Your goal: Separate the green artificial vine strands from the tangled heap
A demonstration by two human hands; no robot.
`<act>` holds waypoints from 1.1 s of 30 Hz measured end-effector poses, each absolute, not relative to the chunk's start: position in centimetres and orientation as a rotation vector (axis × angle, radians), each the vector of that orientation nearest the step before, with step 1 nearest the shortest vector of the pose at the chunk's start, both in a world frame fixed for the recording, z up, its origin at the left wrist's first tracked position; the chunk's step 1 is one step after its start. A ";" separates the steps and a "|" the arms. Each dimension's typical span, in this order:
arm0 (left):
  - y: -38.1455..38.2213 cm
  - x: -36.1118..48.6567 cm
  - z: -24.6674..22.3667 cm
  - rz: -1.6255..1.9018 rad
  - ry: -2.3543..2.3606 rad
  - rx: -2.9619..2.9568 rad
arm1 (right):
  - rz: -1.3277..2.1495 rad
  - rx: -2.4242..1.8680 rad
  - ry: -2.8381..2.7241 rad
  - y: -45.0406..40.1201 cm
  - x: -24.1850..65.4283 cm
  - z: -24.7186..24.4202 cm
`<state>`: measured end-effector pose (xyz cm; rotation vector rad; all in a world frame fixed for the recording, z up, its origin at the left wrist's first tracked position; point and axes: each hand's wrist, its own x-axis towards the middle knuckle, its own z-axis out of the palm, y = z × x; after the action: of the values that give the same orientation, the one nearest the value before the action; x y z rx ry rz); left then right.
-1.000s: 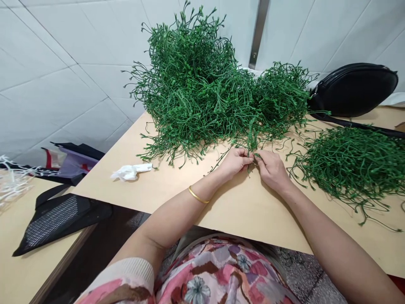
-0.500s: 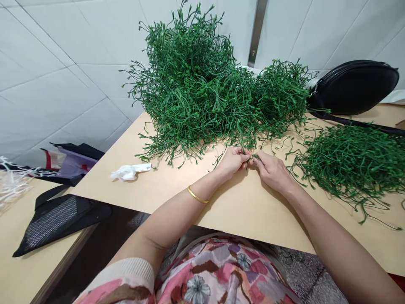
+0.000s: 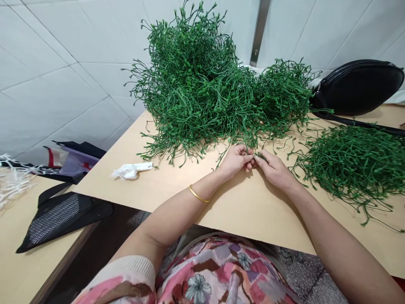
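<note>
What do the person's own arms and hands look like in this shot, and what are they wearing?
The left hand and right hand are ungloved, and both forearms are bare. A thin gold bangle circles the left forearm. A cream ribbed cuff edges the left sleeve, beside a pink floral top.
</note>
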<state>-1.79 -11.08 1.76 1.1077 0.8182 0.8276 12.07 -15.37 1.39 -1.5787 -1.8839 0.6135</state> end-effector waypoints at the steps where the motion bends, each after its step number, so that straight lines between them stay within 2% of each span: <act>1: -11.1 -1.8 1.7 0.819 0.820 1.117 | 0.590 -1.625 -1.884 -15.4 12.0 1.4; 6: -11.2 -1.6 1.5 0.734 0.835 1.204 | 0.370 -1.791 -1.973 -15.7 11.8 1.5; 11: -11.2 -1.6 1.6 0.640 0.913 1.393 | 0.382 -1.820 -2.012 -15.8 11.8 1.8; 16: -10.9 -2.4 2.2 0.527 0.897 1.491 | 0.562 -1.752 -2.039 -15.6 12.1 2.4; 22: -9.7 -4.0 2.9 0.288 0.607 1.257 | 1.145 -1.172 -2.002 -16.0 13.3 3.7; 27: -10.0 -4.5 3.4 0.226 0.325 1.045 | 1.281 -0.900 -1.809 -16.7 13.9 4.4; 30: -10.0 -4.3 3.0 0.290 0.305 0.991 | 1.129 -1.008 -1.711 -16.9 14.4 4.9; 33: -9.6 -4.0 2.3 0.369 0.440 0.975 | 0.597 -1.399 -1.648 -17.0 15.7 6.2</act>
<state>-3.96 -9.55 2.26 0.9752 0.4396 0.3686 15.71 -16.96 6.22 -1.3995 -1.6477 0.5970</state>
